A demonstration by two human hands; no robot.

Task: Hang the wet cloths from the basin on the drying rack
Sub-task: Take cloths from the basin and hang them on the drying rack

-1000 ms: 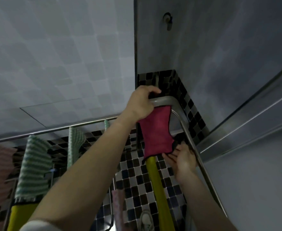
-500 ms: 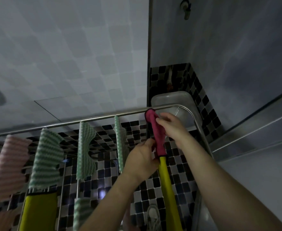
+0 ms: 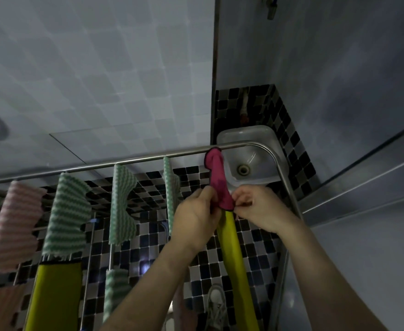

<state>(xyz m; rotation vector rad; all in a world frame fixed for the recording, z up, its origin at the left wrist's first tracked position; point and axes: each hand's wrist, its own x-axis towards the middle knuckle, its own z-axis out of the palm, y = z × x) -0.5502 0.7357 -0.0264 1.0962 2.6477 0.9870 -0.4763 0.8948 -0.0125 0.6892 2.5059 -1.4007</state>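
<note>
No legible text or labels anywhere.

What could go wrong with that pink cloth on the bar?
The left grip and right grip both pinch the pink cloth at its bottom edge. A hard tug might pull it off the rail, perhaps down onto the floor tiles. It also hangs bunched up narrow, so it may dry slowly unless it gets spread out.

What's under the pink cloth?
A long yellow cloth hangs below the pink cloth. Its top is hidden behind the pink cloth's bottom edge, which the left hand and right hand hold.
</note>
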